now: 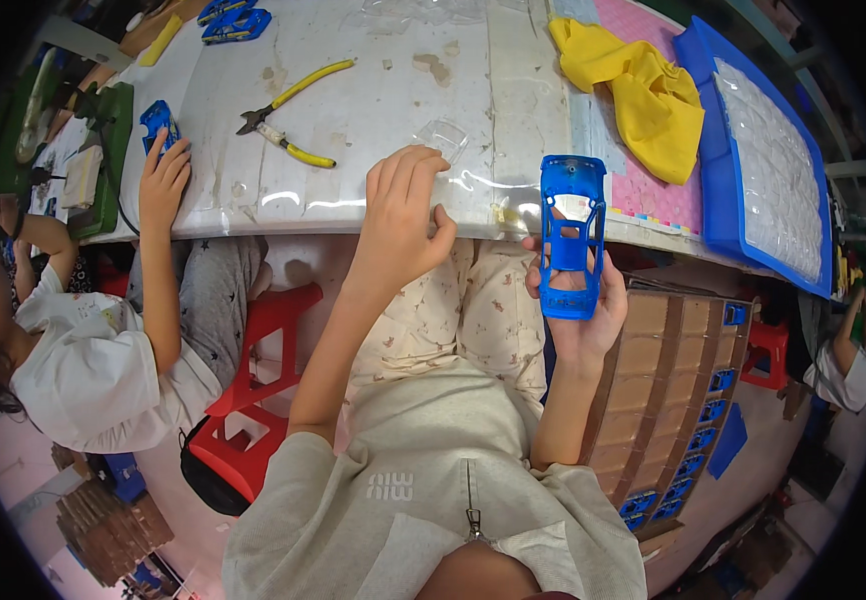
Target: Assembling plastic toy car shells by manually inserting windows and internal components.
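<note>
A blue toy car body shell [572, 252] with open window holes stands upright in my right hand [590, 318], which grips its lower end just off the table's front edge. Over that edge, my left hand [408, 215] has its fingers bent forward and its thumb apart, with nothing visible in it. Just beyond its fingertips lies a clear moulded plastic piece [443, 140]; whether they touch it I cannot tell. Farther left on the table, yellow-handled cutting pliers [288, 118] lie with their handles spread.
At right are a yellow cloth [643, 92] and a blue tray [721, 190] of clear plastic parts. A compartmented box [643, 385] with several blue shells stands below. At left, a co-worker's hand [163, 185] touches another blue shell [158, 122] near a red stool [253, 400].
</note>
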### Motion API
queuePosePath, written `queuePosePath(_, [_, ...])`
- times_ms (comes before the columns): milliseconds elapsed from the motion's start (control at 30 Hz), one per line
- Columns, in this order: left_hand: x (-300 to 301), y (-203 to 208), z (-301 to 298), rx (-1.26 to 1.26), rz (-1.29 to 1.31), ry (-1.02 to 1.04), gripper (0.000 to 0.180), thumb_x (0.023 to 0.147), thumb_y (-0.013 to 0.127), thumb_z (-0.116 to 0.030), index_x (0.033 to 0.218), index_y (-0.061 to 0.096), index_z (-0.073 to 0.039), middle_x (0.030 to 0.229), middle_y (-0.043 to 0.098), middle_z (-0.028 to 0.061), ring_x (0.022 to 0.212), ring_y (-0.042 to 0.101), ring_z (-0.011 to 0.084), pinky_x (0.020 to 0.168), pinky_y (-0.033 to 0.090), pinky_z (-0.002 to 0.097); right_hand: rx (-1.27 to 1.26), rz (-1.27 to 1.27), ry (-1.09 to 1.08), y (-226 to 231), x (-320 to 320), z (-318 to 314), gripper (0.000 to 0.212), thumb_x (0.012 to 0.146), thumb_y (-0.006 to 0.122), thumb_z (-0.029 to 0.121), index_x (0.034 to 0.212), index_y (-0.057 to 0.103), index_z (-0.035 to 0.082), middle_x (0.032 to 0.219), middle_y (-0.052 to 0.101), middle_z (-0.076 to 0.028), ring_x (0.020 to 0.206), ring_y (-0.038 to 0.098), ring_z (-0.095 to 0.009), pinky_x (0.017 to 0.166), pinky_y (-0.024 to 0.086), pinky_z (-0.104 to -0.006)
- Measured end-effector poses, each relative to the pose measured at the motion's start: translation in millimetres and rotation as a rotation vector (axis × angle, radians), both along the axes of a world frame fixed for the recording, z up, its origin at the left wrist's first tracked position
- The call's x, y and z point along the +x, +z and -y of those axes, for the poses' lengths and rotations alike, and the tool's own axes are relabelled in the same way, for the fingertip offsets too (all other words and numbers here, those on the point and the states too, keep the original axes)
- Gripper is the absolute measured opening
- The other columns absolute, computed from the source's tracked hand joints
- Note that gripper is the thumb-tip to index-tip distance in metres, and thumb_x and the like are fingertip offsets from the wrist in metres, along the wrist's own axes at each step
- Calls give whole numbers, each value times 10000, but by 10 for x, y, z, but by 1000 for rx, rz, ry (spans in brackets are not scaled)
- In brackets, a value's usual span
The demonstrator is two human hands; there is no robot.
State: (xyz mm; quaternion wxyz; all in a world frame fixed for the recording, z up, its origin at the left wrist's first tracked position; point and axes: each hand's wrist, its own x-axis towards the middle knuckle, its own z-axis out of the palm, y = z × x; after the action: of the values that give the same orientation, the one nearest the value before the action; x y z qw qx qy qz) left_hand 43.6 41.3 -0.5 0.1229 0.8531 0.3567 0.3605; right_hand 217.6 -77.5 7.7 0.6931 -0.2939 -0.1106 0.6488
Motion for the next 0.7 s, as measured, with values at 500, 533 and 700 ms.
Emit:
queuePosePath(500, [217, -135, -103, 57, -90, 190, 196, 684, 599, -105, 829, 506, -12, 850, 519, 155, 842, 502, 325, 743, 380, 429, -49, -50, -67, -169, 49, 65, 485, 879, 389, 342, 1208, 445, -9, 1055, 565, -208, 917, 570, -285, 709, 497, -376])
queuePosePath(533, [222, -198, -88, -52, -75, 129, 205, 655, 573, -77, 835, 509, -3, 827, 514, 161, 834, 504, 336, 752, 386, 434, -56, -4, -98, -200, 79, 102, 499, 879, 412, 346, 1216, 437, -21, 1079, 528, -253, 839, 533, -276, 681, 435, -328])
queuePosePath(700, [234, -44, 36, 302, 43, 51, 170, 632, 536, -73, 789, 514, -12, 796, 509, 120, 795, 511, 270, 785, 421, 352, -49, -9, -97, -211, 141, 81, 517, 882, 383, 337, 1286, 377, 14, 1150, 484, -240, 733, 499, -220, 647, 413, -289])
